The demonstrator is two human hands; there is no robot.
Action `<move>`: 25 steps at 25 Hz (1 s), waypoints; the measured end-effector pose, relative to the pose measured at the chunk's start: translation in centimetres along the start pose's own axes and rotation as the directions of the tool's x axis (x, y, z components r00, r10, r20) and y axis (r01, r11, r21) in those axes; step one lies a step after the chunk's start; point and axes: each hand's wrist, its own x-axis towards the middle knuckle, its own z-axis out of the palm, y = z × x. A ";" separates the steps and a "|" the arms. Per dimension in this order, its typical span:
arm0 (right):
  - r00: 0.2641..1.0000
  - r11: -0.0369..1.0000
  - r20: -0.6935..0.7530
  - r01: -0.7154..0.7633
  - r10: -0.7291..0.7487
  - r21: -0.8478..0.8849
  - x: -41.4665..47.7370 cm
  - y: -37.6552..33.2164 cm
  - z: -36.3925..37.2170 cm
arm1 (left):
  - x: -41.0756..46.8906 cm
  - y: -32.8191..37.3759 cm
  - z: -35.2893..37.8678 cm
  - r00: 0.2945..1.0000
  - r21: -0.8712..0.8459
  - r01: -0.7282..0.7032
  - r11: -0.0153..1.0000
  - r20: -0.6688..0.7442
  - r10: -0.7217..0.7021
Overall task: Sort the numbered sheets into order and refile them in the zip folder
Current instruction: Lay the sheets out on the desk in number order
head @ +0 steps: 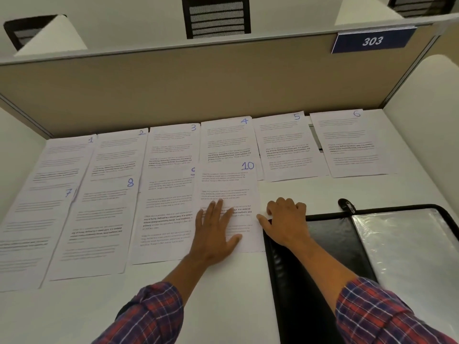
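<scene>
Flatly, left hand (215,234) presses thin sheet 10 (228,184) beside glossy zip folder (397,244).

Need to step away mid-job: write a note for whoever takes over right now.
The left hand presses flat on sheet 10. The right hand, fingers curled, sits at that sheet's right edge, against the zip folder; its grip is unclear.
Back row: sheets 1 to 6. Front row: sheets 7 to 9, then 10, overlapping 9.
Done: all sheets are laid out in order.
Left: stack them, refile, zip the folder.
</scene>
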 end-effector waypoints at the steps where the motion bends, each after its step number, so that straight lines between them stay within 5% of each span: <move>1: 1.000 1.000 0.005 0.011 -0.011 -0.021 -0.1 0.1 0.0 | -0.1 0.3 0.2 1.000 0.012 0.010 1.000 0.010 -0.010; 16: 0.996 0.997 0.068 0.054 -0.057 0.050 0.9 0.8 -1.1 | 1.1 3.7 0.7 0.998 0.043 0.027 0.999 0.058 -0.030; 25: 0.984 0.996 -0.157 0.088 -0.085 0.017 -3.1 0.5 2.6 | -1.3 3.5 1.4 0.998 0.048 -0.011 0.999 -0.064 0.014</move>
